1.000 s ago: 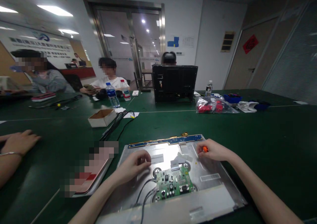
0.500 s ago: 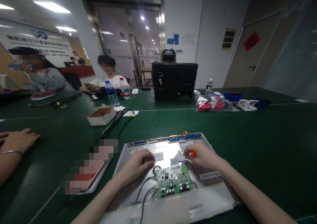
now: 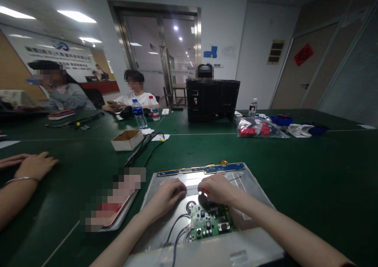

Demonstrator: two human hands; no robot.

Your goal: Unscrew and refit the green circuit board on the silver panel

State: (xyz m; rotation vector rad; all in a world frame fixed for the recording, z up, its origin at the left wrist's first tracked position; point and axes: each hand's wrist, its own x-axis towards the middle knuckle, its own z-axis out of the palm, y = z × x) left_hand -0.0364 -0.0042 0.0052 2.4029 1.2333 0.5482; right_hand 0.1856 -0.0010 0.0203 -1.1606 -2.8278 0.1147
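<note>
The metal back panel (image 3: 251,184) of a display lies flat on the green desk (image 3: 310,168), directly in front of the person. A green circuit board (image 3: 211,221) sits on the near middle of the panel, with dark cables (image 3: 174,229) leading off its left edge toward the person. A blue strip board (image 3: 203,168) runs along the panel's far edge.

The left hand (image 3: 167,196) rests on the panel, just left of the circuit board's far corner; its fingers are curled loosely, and whether the grip pinches anything cannot be told. The right hand (image 3: 215,190) lies just beside it, above the far edge of the circuit board. Its grip is closed around a small tool of which only a red-orange trace (image 3: 204,190) shows at the fingers. The two hands are near each other, almost touching.

A pixelated object (image 3: 113,204) lies on the desk left of the panel. Another person's hand (image 3: 35,165) with a bracelet rests at far left. No label on the panel or board can be read; wall writing at upper left is too blurred.
</note>
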